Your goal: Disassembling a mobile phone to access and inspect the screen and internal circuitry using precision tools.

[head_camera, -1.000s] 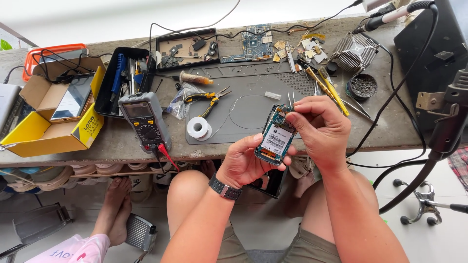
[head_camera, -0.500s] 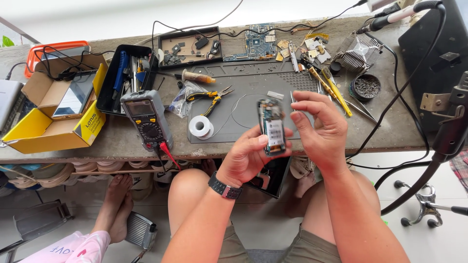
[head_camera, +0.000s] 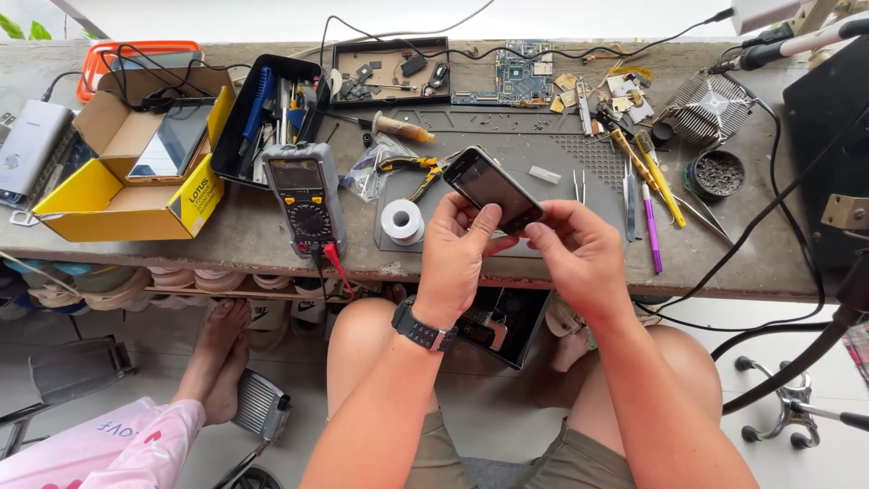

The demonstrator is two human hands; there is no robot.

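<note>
- A grey counter (head_camera: 226,240) runs across the upper frame, cluttered with repair gear.
- A yellow cardboard box (head_camera: 118,186) sits at its 9 o'clock end, a dark-screened device lying inside.
- A grey work mat (head_camera: 543,154) covers the counter's centre, directly behind the hands.
- A black tool tray (head_camera: 272,113) stands at 11 o'clock of the mat.
- A multimeter (head_camera: 306,201) lies just beside the mat at 9 o'clock, red lead trailing over the counter edge.
- The left hand (head_camera: 457,258), watch on its wrist, is closed on a phone (head_camera: 493,190), thumb pressed on the dark screen.
- The right hand (head_camera: 579,254) pinches the phone's lower end with fingertips curled in.
- The phone, screen up and tilted, is held above the counter's front edge.
- A solder spool (head_camera: 402,220) rests at 9 o'clock of the phone.
- Tweezers (head_camera: 579,186) lie on the mat at 3 o'clock of the phone.
</note>
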